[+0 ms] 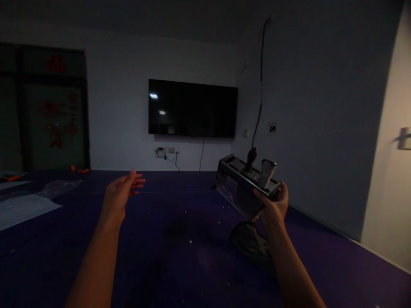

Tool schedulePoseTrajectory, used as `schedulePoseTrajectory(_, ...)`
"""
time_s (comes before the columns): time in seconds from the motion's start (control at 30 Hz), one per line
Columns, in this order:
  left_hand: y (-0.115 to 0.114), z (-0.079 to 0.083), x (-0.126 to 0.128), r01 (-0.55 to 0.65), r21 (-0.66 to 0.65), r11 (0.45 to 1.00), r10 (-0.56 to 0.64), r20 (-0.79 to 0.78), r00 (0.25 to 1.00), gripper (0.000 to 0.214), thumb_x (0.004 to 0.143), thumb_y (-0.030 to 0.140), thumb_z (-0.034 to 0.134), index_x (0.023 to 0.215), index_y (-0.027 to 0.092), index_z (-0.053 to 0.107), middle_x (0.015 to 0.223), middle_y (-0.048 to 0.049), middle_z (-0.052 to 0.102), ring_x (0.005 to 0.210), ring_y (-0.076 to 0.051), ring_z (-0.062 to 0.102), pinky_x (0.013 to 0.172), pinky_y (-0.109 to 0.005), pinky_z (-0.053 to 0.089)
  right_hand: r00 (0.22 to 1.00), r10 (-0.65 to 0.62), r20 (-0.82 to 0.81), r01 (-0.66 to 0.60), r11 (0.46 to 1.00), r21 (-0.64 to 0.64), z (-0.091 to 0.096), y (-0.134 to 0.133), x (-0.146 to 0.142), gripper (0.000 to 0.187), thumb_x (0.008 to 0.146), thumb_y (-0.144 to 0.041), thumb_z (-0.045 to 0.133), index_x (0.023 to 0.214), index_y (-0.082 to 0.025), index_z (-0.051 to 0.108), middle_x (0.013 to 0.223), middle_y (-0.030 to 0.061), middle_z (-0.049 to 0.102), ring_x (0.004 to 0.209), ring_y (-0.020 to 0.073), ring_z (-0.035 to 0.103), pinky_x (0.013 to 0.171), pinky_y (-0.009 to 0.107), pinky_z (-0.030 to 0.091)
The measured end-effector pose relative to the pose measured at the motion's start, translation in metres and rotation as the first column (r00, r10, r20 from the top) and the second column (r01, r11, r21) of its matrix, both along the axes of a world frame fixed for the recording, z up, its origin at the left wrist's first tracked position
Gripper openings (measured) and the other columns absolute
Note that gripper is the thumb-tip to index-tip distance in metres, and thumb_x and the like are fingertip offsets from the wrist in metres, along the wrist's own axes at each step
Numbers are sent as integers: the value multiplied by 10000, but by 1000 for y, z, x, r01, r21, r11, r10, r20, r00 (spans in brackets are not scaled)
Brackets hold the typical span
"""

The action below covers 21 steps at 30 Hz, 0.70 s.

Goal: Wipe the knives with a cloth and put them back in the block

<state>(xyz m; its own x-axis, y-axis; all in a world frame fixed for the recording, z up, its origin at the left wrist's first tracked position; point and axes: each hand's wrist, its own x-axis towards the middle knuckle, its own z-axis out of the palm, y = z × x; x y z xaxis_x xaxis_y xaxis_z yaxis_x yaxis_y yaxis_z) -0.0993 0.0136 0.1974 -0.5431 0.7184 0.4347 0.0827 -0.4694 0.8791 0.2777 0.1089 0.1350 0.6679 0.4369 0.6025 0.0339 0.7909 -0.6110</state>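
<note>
My right hand [274, 207] grips the lower right end of a boxy device [239, 188] and holds it tilted above the table. The device has a dark glossy side and a metal-edged top; its exact kind is unclear. A black knob-like part [251, 159] and a short silvery upright piece [267, 172] stick up from its top. Just below it lies a dark crumpled pouch-like thing [248, 239], partly behind my right forearm. My left hand [119, 192] hovers over the table at the left, its fingers apart and slightly curled, with nothing in it.
A purple table [144, 256] with small white scraps stretches ahead to the wall. Paper sheets [27, 209] and clear plastic [61, 188] lie at the left, near orange items [78, 170]. A television [192, 109] hangs ahead. A black cable [261, 81] hangs down the right wall.
</note>
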Motion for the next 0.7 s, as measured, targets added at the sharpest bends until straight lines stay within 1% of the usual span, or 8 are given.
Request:
schedulePoseTrajectory(0.07,1,0,6,33,7,999,-32,-92,995,555,569,610,653,887,156,644,888,-87,676,864,-211,612,656,-272,440,993,120,14,-121,991,56,12,-12,-8,992,411,-262,818,1305,-219,390,1240,77,508,1133,283,488,955,435,385)
schedulePoseTrajectory(0.13,2,-1,14,96,11,995,-92,-200,975,635,577,603,663,1027,157,617,1049,-124,652,1032,-250,569,785,-324,442,971,239,26,-241,967,84,22,-23,-19,924,405,-219,808,1259,-237,454,1166,52,554,1067,266,529,916,419,416)
schedulePoseTrajectory(0.23,9,-8,27,243,58,968,-209,-341,916,814,598,589,671,1259,158,472,1313,-148,498,1253,-257,409,981,-372,356,923,386,10,-386,921,48,30,-35,-38,815,400,-197,792,1172,-250,536,1059,21,601,944,231,576,845,381,450)
schedulePoseTrajectory(0.37,22,-22,40,404,154,902,-304,-440,845,975,615,615,658,1395,174,274,1460,-124,306,1359,-233,233,1104,-377,193,808,589,-11,-589,807,-45,25,-42,-66,627,421,-192,774,1026,-241,617,927,-7,643,836,203,601,804,341,456)
schedulePoseTrajectory(0.43,27,-28,43,469,177,865,-366,-416,832,977,631,612,653,1411,197,237,1475,-105,285,1357,-230,245,1115,-360,174,741,671,-24,-670,737,-88,19,-43,-79,589,423,-182,775,990,-246,630,897,-14,656,828,206,605,799,341,461)
schedulePoseTrajectory(0.53,32,-33,44,508,214,834,-427,-332,841,870,670,581,642,1386,221,304,1438,-87,367,1317,-232,334,1092,-326,239,664,747,-29,-743,655,-135,10,-41,-95,625,420,-172,786,1022,-244,629,898,-15,665,870,216,600,815,342,457)
schedulePoseTrajectory(0.63,36,-35,41,467,198,862,-426,-218,878,784,666,535,670,1331,214,407,1340,-87,496,1248,-240,433,1047,-320,311,627,776,-61,-777,618,-121,2,-37,-106,690,412,-169,803,1072,-244,617,938,-11,664,905,220,596,834,341,450)
schedulePoseTrajectory(0.7,40,-37,38,441,172,881,-427,-116,897,776,620,490,719,1286,187,462,1254,-97,568,1176,-249,503,979,-315,382,616,784,-72,-786,606,-124,0,-35,-109,720,407,-173,817,1093,-245,610,947,-12,663,915,216,595,842,333,448)
